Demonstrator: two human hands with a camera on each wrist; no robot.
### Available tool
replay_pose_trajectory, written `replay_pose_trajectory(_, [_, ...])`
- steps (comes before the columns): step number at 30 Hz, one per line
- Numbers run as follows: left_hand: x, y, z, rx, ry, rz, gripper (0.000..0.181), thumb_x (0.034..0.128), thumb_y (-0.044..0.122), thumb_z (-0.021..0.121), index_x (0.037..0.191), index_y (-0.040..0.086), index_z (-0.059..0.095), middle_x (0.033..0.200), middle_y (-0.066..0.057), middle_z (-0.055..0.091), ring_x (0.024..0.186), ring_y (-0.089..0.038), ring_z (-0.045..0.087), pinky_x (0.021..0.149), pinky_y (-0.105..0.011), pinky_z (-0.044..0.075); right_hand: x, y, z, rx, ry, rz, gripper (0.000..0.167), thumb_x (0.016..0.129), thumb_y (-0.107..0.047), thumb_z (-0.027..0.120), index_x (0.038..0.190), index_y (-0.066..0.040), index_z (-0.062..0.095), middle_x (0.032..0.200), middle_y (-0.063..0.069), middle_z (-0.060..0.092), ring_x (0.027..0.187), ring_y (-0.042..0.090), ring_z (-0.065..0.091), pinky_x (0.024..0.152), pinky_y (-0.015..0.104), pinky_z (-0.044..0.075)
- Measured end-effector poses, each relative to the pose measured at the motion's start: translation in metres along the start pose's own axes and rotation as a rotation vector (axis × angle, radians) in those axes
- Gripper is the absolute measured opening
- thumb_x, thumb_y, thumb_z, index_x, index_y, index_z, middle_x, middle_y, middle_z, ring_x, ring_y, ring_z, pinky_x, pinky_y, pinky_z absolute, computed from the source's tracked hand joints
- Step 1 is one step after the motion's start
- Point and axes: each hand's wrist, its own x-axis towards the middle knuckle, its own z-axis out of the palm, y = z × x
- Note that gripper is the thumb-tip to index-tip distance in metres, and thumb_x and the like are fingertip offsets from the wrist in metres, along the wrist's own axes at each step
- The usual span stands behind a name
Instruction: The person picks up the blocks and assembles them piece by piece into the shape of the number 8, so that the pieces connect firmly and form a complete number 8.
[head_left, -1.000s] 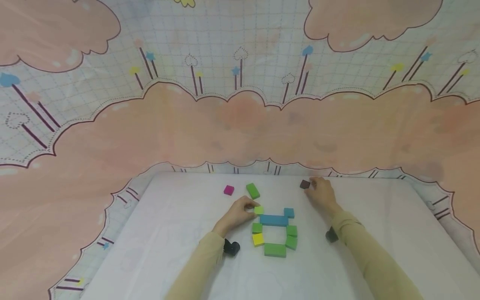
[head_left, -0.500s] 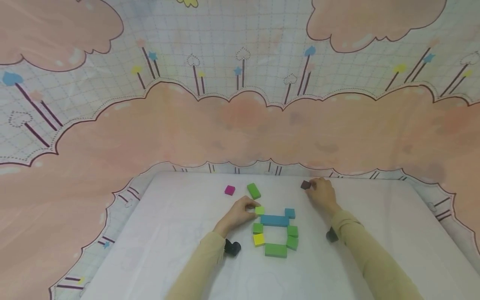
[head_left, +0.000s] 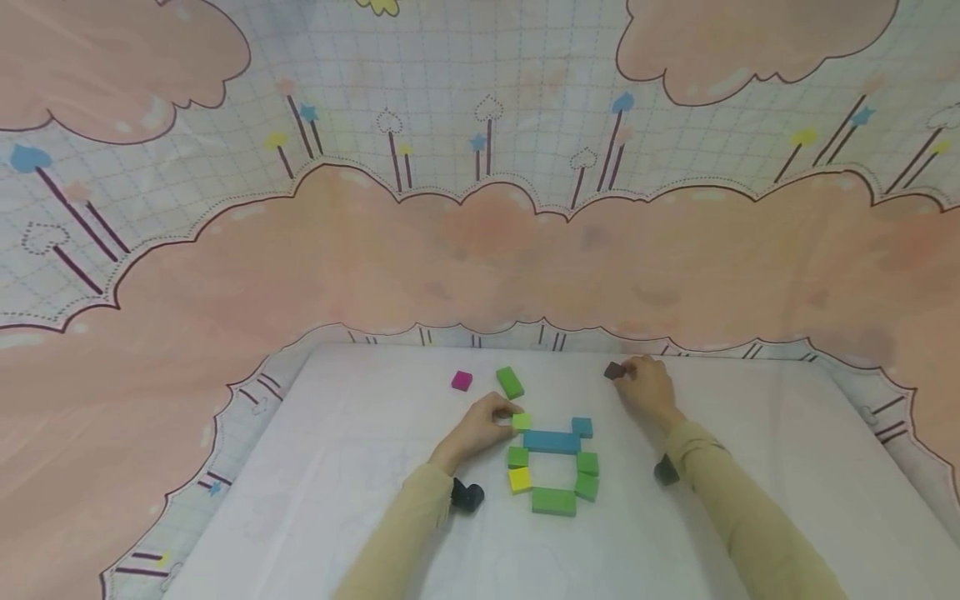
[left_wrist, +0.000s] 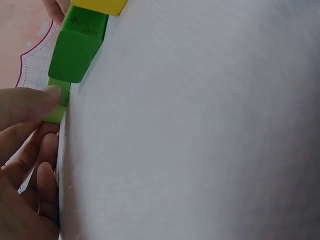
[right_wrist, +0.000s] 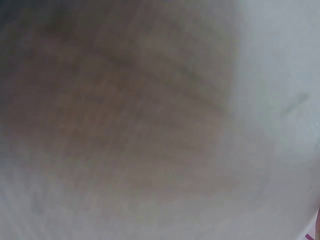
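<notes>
My left hand (head_left: 480,425) pinches a small light green block (head_left: 522,422) at the upper left of a block outline on the white table. In the left wrist view its thumb lies on this light green block (left_wrist: 54,116), with fingers at the other side. The block touches or nearly touches a long blue block (head_left: 552,442); a small blue block (head_left: 582,427) sits at that block's right end. Farther back, my right hand (head_left: 648,390) holds a dark brown block (head_left: 614,370) at its fingertips. The right wrist view is mostly blurred sleeve and tabletop.
Below the blue block, green blocks (head_left: 554,502) and a yellow block (head_left: 520,480) complete a ring. A magenta block (head_left: 462,381) and a green oblong block (head_left: 510,382) lie behind the left hand. Black wrist devices (head_left: 468,497) show beside both sleeves. A patterned cloth (head_left: 480,258) hangs behind the table.
</notes>
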Motion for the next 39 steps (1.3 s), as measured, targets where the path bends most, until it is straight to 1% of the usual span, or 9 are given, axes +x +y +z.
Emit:
replay_pose_trajectory(4, [0.000,-0.001,0.000,0.011,0.001,0.005,0.031,0.0837,0.008,0.068,0.115,0.010,0.067,0.107,-0.004,0.060,0.105,-0.018,0.055,0.098,-0.038,0.047,-0.001,0.001,-0.001,0.018,0.000,0.000,0.039,0.088,-0.018,0.058,0.119,0.006,0.058,0.115,0.024,0.057,0.110,0.041,0.049,0.095,0.055,0.039])
replay_pose_trajectory(9, [0.000,-0.001,0.001,0.001,0.001,-0.013,0.031,0.0841,0.008,0.068,0.115,0.011,0.067,0.108,-0.004,0.060,0.106,-0.019,0.056,0.099,-0.039,0.047,-0.003,0.002,-0.002,0.026,0.006,-0.008,0.040,0.088,-0.018,0.059,0.119,0.006,0.058,0.114,0.024,0.058,0.108,0.041,0.051,0.093,0.054,0.041])
replay_pose_trajectory(17, [0.000,-0.001,0.001,0.002,-0.002,-0.024,0.032,0.0838,0.008,0.068,0.115,0.011,0.067,0.108,-0.004,0.060,0.107,-0.019,0.056,0.099,-0.039,0.046,-0.007,0.002,-0.007,0.044,-0.019,-0.012,0.041,0.088,-0.018,0.058,0.121,0.007,0.055,0.117,0.026,0.057,0.106,0.039,0.054,0.092,0.053,0.044])
replay_pose_trajectory(24, [-0.001,0.000,0.000,0.010,-0.001,-0.007,0.033,0.0831,0.007,0.068,0.116,0.010,0.067,0.108,-0.005,0.060,0.106,-0.019,0.056,0.098,-0.038,0.046,-0.011,-0.008,-0.011,0.074,-0.053,-0.007,0.042,0.089,-0.018,0.060,0.123,0.006,0.055,0.121,0.026,0.057,0.108,0.040,0.055,0.093,0.053,0.044])
replay_pose_trajectory(27, [-0.001,0.000,-0.001,0.000,0.000,-0.007,0.033,0.0828,0.007,0.068,0.116,0.010,0.067,0.108,-0.005,0.060,0.106,-0.019,0.056,0.098,-0.039,0.046,-0.010,-0.011,-0.011,0.083,-0.067,-0.018,0.041,0.089,-0.019,0.059,0.123,0.004,0.056,0.122,0.025,0.057,0.110,0.039,0.054,0.094,0.052,0.045])
replay_pose_trajectory(33, [-0.001,0.001,-0.001,-0.015,0.001,-0.008,0.034,0.0825,0.007,0.068,0.116,0.009,0.067,0.108,-0.006,0.060,0.106,-0.019,0.055,0.098,-0.038,0.046,-0.011,-0.016,-0.008,0.109,-0.070,-0.060,0.038,0.088,-0.018,0.060,0.119,0.002,0.059,0.123,0.022,0.057,0.112,0.039,0.054,0.093,0.052,0.045])
replay_pose_trajectory(39, [-0.001,0.000,0.001,-0.007,0.004,-0.009,0.034,0.0824,0.007,0.068,0.116,0.009,0.067,0.107,-0.006,0.060,0.104,-0.019,0.055,0.097,-0.037,0.047,-0.015,-0.024,-0.006,0.126,-0.110,-0.060,0.038,0.088,-0.019,0.061,0.121,0.000,0.059,0.124,0.021,0.058,0.114,0.038,0.054,0.096,0.052,0.045])
